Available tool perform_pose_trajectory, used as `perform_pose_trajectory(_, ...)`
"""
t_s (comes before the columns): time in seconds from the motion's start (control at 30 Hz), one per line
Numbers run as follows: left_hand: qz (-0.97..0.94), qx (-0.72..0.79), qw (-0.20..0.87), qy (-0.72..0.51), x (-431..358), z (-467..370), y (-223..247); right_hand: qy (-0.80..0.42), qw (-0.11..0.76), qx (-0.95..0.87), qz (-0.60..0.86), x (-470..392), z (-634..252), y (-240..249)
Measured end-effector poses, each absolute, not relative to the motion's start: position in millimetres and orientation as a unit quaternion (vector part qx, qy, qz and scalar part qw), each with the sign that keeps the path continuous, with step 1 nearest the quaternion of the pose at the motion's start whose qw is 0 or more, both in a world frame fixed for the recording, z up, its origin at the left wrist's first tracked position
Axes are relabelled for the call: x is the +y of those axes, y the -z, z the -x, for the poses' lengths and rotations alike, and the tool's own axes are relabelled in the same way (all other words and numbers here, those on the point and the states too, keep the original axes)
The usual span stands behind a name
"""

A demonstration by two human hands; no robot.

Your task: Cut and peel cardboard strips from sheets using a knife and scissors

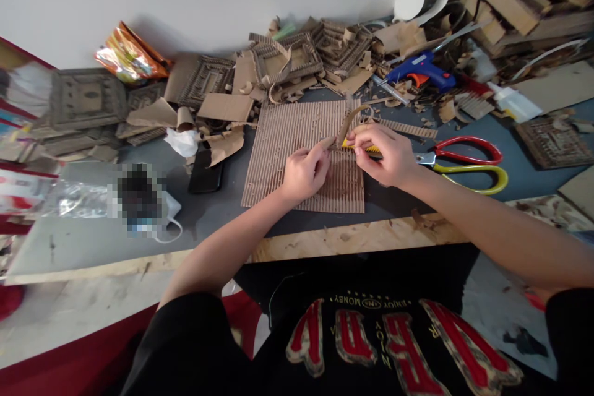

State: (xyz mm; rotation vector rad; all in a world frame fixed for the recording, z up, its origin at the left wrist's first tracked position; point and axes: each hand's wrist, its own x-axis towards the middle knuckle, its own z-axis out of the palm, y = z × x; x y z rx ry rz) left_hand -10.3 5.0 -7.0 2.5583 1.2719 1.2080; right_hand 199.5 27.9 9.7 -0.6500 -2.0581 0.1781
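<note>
A ribbed sheet of corrugated cardboard (273, 154) lies on the dark tabletop in front of me. Above it, my left hand (307, 172) is closed on one end of a thin, curled cardboard strip (346, 127). My right hand (386, 153) pinches near the strip's other part, just right of the left hand. Something yellow (372, 149) shows beneath the right fingers; whether that hand holds it too is hard to make out. Scissors (468, 164) with one red and one yellow handle lie beside my right wrist, their blades partly hidden by it.
Behind the sheet are piled cardboard frames (288, 59) and scraps. A blue glue gun (422, 69) and a white bottle (517, 102) lie at the back right. To the left are a black phone (205, 172), crumpled tissue (182, 142) and an orange bag (132, 55).
</note>
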Motion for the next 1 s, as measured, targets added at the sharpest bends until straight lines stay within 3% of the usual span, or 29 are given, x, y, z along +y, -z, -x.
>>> perform_pose_trajectory(0.17,-0.818,0.42,0.016,-0.393,4.2,9.0,6.8,-0.06,0.467,-0.825,0.314,27.5,-200.3,-7.7)
perform_pose_trajectory(0.5,-0.837,0.353,-0.1,-0.407,6.2,8.0,9.0,-0.039,0.485,-0.822,0.297,23.5,-194.0,-10.4)
perform_pose_trajectory(1.0,-0.853,0.34,-0.062,-0.39,5.1,7.1,8.6,-0.074,0.49,-0.822,0.28,24.4,-192.6,-12.0)
